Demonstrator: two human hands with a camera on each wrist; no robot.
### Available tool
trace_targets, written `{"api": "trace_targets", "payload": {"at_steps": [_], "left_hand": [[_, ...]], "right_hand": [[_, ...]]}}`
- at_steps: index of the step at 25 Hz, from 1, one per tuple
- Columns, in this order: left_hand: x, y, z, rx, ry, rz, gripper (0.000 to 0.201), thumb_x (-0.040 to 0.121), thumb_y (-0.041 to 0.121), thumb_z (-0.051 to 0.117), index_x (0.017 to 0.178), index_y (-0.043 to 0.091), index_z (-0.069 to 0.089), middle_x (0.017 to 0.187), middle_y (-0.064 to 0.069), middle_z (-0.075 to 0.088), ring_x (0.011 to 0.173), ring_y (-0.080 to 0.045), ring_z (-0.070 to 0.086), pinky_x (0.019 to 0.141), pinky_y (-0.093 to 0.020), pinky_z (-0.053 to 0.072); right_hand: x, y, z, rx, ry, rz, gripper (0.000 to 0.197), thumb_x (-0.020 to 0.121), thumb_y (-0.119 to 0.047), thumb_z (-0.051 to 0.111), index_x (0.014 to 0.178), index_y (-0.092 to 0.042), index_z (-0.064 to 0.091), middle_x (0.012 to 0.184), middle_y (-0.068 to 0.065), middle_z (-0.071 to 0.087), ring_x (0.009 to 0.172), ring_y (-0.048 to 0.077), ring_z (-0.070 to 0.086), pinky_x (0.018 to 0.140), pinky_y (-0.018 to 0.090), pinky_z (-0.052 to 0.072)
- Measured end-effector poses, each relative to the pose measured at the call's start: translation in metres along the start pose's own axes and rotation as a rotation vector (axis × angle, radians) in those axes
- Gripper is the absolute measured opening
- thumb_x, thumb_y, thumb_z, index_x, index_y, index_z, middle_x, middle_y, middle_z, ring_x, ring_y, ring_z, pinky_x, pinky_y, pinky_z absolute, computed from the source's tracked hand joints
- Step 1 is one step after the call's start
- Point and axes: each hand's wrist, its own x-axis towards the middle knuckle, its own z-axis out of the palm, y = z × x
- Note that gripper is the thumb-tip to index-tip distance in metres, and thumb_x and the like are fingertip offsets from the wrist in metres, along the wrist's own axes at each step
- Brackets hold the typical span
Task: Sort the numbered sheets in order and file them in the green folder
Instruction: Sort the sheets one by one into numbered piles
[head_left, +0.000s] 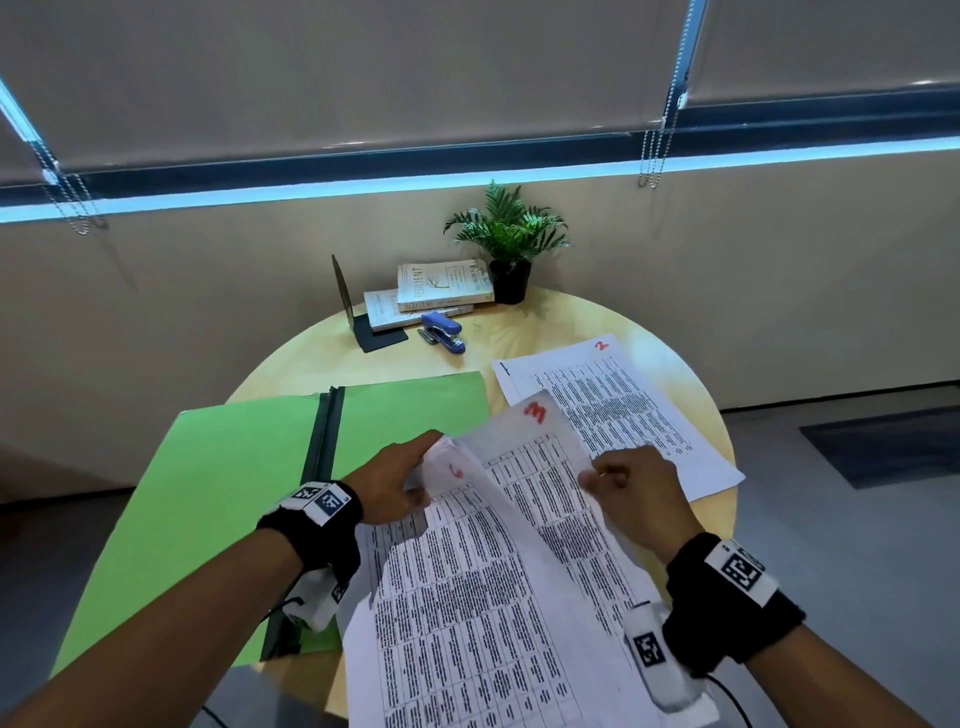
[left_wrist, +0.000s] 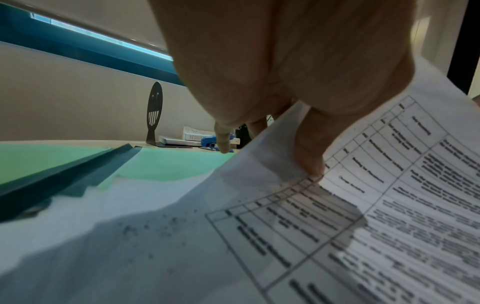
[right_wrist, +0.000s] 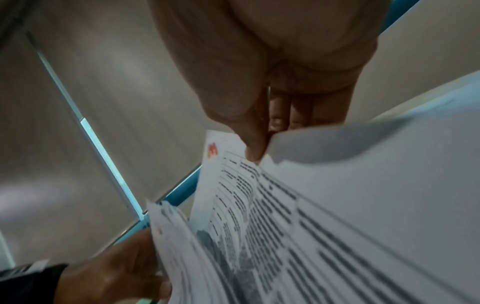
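Two hands on sheets: your left hand pinches sheet 6, your right hand pinches sheet 3. Both sheets lifted just right of open green folder; sheet 2 flat farther right.

Folder: green, dark green spine. Sheets: white, black printed tables, red handwritten numbers. Stapler: blue. Table: pale wood. Bookend: black.

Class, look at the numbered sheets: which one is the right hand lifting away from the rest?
The sheet marked 3. The right hand pinches its edge, while sheet 2 lies flat on the table and sheet 6 stays in the left hand.
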Motion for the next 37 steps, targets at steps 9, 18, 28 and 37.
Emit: {"api": "trace_targets", "payload": {"at_steps": [9,18,28,37], "left_hand": [[-0.001,-0.012,0.009,-0.047,-0.014,-0.018,0.065,0.081,0.001,0.057,0.131,0.036,0.036,0.115,-0.001,0.065,0.105,-0.024,0.062,0.086,-0.045,0.056],[0.004,0.003,0.013,0.217,-0.001,-0.066,0.061,0.095,0.004,0.048,0.148,0.020,0.022,0.137,-0.007,0.052,0.135,-0.023,0.037,0.117,-0.031,0.014],[0.010,-0.052,0.028,-0.099,0.101,0.054,0.046,0.081,-0.016,0.041,0.071,0.027,0.052,0.086,0.010,0.063,0.100,-0.009,0.060,0.120,-0.049,0.002],[0.004,-0.040,0.025,-0.157,0.129,0.040,0.045,0.075,-0.014,0.037,0.067,0.029,0.049,0.082,0.003,0.061,0.089,-0.024,0.059,0.118,-0.039,0.014]], "right_hand": [[0.026,0.039,-0.041,-0.153,0.121,0.132,0.015,0.085,-0.005,0.069,0.079,-0.001,0.057,0.075,0.008,0.057,0.055,0.014,0.047,0.040,0.011,0.035],[0.156,0.053,-0.079,-0.350,0.150,0.302,0.043,0.080,0.006,0.058,0.117,-0.011,0.045,0.107,0.021,0.060,0.084,0.032,0.054,0.071,0.030,0.044],[0.144,0.015,-0.025,-0.672,0.079,-0.001,0.040,0.085,-0.027,0.070,0.120,-0.014,0.055,0.115,0.010,0.059,0.111,0.031,0.057,0.095,0.042,0.042],[0.059,-0.028,0.053,-0.380,-0.275,0.028,0.035,0.064,-0.042,0.084,0.085,-0.018,0.068,0.091,-0.001,0.067,0.089,0.017,0.066,0.079,0.030,0.055]]}}
